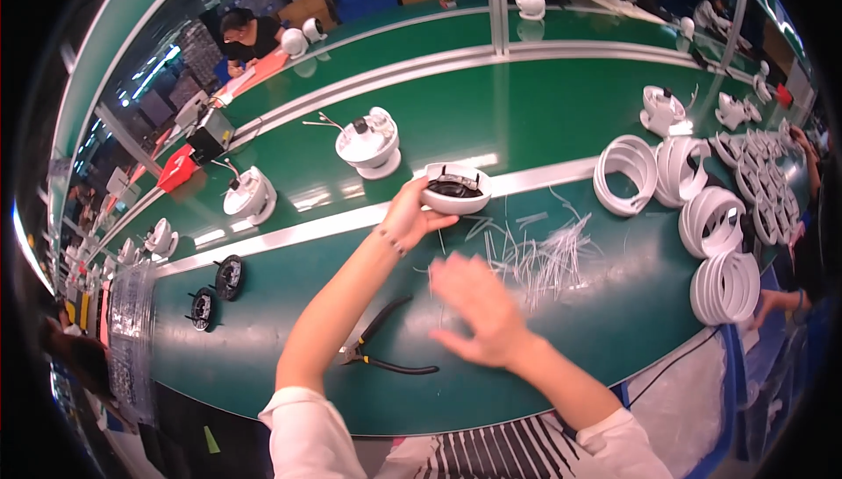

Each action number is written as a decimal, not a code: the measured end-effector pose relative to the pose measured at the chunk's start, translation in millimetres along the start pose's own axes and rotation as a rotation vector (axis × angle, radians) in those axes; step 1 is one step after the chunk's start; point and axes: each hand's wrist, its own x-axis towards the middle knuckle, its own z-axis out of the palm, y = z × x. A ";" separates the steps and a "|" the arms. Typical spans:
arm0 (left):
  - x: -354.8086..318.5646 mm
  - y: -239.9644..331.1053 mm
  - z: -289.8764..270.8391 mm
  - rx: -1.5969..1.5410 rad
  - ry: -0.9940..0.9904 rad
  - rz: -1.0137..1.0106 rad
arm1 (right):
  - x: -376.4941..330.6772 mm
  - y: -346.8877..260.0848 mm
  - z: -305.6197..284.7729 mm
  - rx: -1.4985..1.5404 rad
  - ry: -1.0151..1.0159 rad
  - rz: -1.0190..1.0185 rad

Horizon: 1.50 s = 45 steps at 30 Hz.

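My left hand (409, 217) grips a white round housing (458, 204) by its left side, at the table's far edge. A black part with two upright prongs (453, 182) sits inside the housing. Lower and to the right, my right hand (478, 310) is slightly blurred, its fingers stretched out and thumb apart, holding nothing. Just beyond it lies a loose pile of thin white plastic strips (553, 255). Cutting pliers (358, 352) with black and yellow handles rest spread on the green table (289, 339), between my forearms.
Two black round parts (230, 278) lie at the left. Stacks of white rings (724, 288) stand at the right, near another person's hand (772, 303). On the green belt (544, 102) beyond stand several white domed units (368, 144) with wires. People work farther back.
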 end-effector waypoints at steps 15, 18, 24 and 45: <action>138.7 -10.2 -35.1 -0.284 0.402 0.295 | -22.5 -19.2 70.9 -0.052 -0.595 0.039; 136.7 -6.1 -25.2 -0.477 0.356 0.353 | -19.8 -14.8 71.6 -0.076 -0.574 0.059; 155.9 13.9 -56.3 -0.656 0.395 0.338 | -11.7 -21.4 64.2 -0.090 -0.571 0.045; -117.0 41.9 -68.6 -0.193 -0.016 0.360 | 22.8 -30.6 36.7 -0.567 -0.511 -0.344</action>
